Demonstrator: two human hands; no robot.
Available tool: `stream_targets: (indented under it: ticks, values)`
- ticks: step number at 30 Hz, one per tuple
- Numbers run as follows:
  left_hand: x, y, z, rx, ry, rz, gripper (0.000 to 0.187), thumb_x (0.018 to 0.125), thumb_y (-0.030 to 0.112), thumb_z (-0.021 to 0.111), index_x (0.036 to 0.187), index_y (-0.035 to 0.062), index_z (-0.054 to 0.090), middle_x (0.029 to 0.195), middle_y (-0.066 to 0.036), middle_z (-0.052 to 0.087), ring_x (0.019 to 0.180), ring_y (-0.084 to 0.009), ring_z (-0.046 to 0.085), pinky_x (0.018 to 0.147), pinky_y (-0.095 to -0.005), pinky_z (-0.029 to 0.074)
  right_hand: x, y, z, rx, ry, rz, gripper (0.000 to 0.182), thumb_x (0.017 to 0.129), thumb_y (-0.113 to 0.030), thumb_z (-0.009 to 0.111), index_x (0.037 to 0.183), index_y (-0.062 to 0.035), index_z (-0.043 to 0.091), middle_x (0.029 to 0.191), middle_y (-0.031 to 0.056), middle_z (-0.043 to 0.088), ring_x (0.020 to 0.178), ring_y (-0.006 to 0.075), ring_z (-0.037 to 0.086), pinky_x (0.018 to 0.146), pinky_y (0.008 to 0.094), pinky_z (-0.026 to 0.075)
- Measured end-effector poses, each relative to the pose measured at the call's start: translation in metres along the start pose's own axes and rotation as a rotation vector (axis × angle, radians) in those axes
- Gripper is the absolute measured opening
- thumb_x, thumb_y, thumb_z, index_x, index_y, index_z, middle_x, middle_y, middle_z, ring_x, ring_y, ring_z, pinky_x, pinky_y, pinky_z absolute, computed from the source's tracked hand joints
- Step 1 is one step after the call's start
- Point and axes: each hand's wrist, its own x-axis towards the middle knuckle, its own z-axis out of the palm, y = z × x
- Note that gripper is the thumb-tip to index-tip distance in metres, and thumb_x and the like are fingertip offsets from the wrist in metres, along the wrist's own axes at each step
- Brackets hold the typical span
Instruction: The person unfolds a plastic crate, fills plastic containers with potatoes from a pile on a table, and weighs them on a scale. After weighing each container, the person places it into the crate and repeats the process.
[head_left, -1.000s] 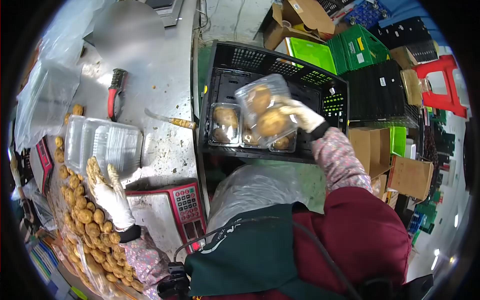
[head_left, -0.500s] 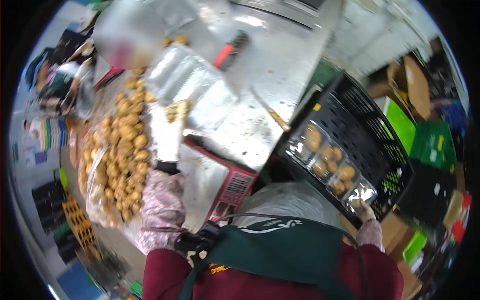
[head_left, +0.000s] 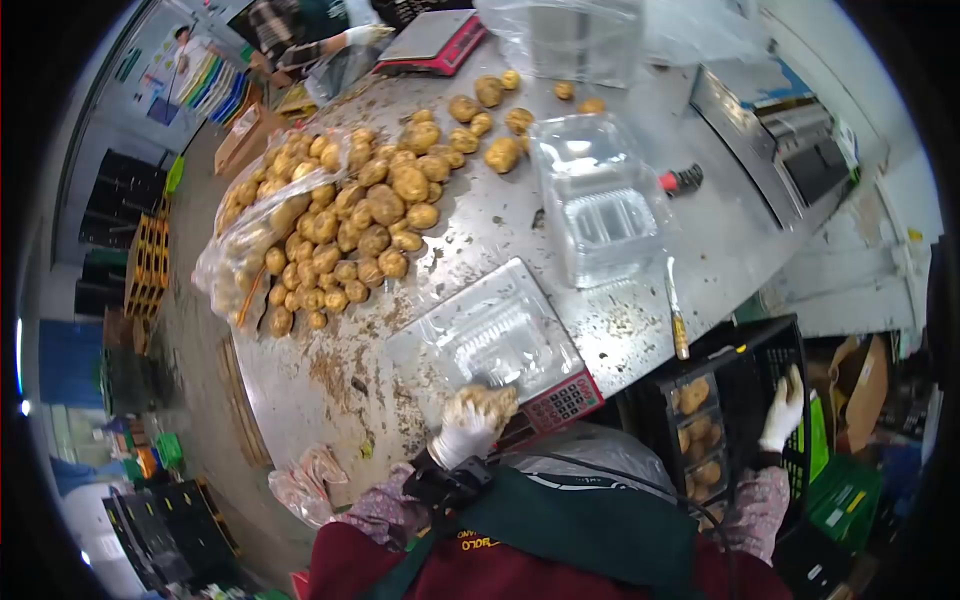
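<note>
My left hand (head_left: 470, 425), in a white glove with soiled fingertips, has its fingers curled at the near edge of an empty clear plastic container (head_left: 505, 340). That container lies on a scale (head_left: 565, 400) with a red keypad side. Over the right part of a black crate (head_left: 720, 350), my gloved right hand (head_left: 785, 410) is stretched out with nothing in it. Clear packs of potatoes (head_left: 700, 435) sit in a row along the crate's left side. A stack of clear containers (head_left: 605, 205) stands on the metal table beyond the scale.
Loose potatoes (head_left: 370, 205) spill from a plastic bag (head_left: 240, 270) on the table (head_left: 300, 390). A knife (head_left: 677, 310) lies near the table's right edge, a red-and-black tool (head_left: 683, 180) behind it. Another scale (head_left: 430, 42) stands at the back, beside a person (head_left: 305, 40).
A clear container now lies on the scale, which was bare before. My left hand has drawn back to the scale's near side. My right hand has left the potato packs. The view has turned.
</note>
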Motion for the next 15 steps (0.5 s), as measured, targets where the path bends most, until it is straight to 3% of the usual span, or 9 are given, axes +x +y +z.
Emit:
stream_targets:
  ticks: [1,2,4,6,7,9,11,12,15]
  values:
    - [-0.014,0.0,0.002,-0.028,-0.006,-0.007,0.031,0.082,0.023,0.074,0.111,0.0115,0.069,0.093,0.0,0.064,0.085,-0.0194,0.061,0.079,-0.0367,0.048,0.013,-0.093,0.033,0.266,-0.038,-0.075,0.035,0.096,-0.001,0.054,0.131,0.0046,0.055,0.129,0.0139,0.061,0.119,0.0207,0.057,0.105,0.0299,0.041]
    - [-0.023,0.001,0.002,-0.024,0.009,-0.03,0.031,0.082,0.023,0.074,0.111,0.0115,0.069,0.093,0.0,0.064,0.085,-0.0194,0.061,0.079,-0.0367,0.048,0.016,-0.175,0.057,0.326,-0.095,-0.17,0.033,0.096,0.0,0.055,0.128,0.0046,0.058,0.127,0.0126,0.062,0.116,0.0192,0.058,0.103,0.0292,0.043]
    - [-0.033,-0.003,0.002,-0.074,-0.009,-0.092,0.039,0.081,0.025,0.075,0.116,0.0101,0.067,0.1,-0.001,0.066,0.092,-0.0192,0.063,0.086,-0.0383,0.048,0.0,-0.297,0.109,0.521,-0.222,-0.356,0.028,0.095,0.0,0.057,0.123,0.0042,0.062,0.123,0.0134,0.065,0.111,0.0195,0.062,0.1,0.031,0.046]
    - [-0.016,-0.01,-0.027,-0.214,0.003,-0.132,0.044,0.079,0.026,0.077,0.118,0.0097,0.065,0.103,-0.003,0.067,0.096,-0.0202,0.064,0.089,-0.0401,0.048,-0.025,-0.383,0.162,0.492,-0.455,-0.592,0.029,0.093,-0.001,0.06,0.121,0.0027,0.064,0.119,0.0128,0.067,0.105,0.018,0.064,0.093,0.0308,0.05]
    - [-0.011,-0.016,-0.036,-0.354,0.008,-0.153,0.048,0.078,0.027,0.078,0.121,0.0093,0.063,0.107,-0.005,0.068,0.1,-0.0213,0.064,0.092,-0.0419,0.048,-0.036,-0.418,0.193,0.637,-0.68,-0.515,0.031,0.092,-0.002,0.061,0.123,0.0016,0.063,0.116,0.0117,0.069,0.102,0.0168,0.065,0.09,0.0298,0.052]
    - [-0.027,-0.033,-0.038,-0.439,0.09,-0.177,0.05,0.078,0.022,0.077,0.124,0.0093,0.061,0.113,-0.008,0.069,0.107,-0.0233,0.064,0.097,-0.0439,0.046,-0.045,-0.458,0.28,0.495,-0.776,-0.585,0.035,0.089,-0.008,0.064,0.123,-0.0008,0.063,0.111,0.0134,0.07,0.094,0.0165,0.068,0.086,0.0277,0.052]
    - [-0.036,-0.056,-0.042,-0.376,0.264,-0.285,0.038,0.081,0.012,0.074,0.115,0.0069,0.058,0.109,-0.008,0.069,0.099,-0.0252,0.066,0.094,-0.0445,0.048,-0.047,-0.489,0.378,0.545,-0.722,-0.66,0.039,0.086,-0.021,0.067,0.121,-0.0038,0.064,0.111,0.0189,0.069,0.1,0.0296,0.069,0.087,0.0357,0.053]
    - [-0.034,-0.066,-0.055,-0.375,0.297,-0.396,0.034,0.081,0.005,0.069,0.112,0.0068,0.054,0.111,-0.009,0.07,0.097,-0.0257,0.066,0.09,-0.044,0.05,-0.044,-0.51,0.413,0.358,-0.619,-0.776,0.04,0.085,-0.026,0.067,0.118,-0.0048,0.065,0.109,0.0209,0.069,0.102,0.0357,0.066,0.088,0.0411,0.053]
    - [-0.056,-0.098,-0.055,-0.437,0.344,-0.758,0.028,0.083,0.0,0.066,0.111,0.0027,0.066,0.104,-0.01,0.072,0.091,-0.0258,0.067,0.083,-0.0365,0.052,-0.047,-0.562,0.492,0.101,-0.64,-0.48,0.044,0.082,-0.034,0.07,0.114,-0.0051,0.067,0.109,0.0232,0.068,0.103,0.038,0.065,0.089,0.0445,0.052]
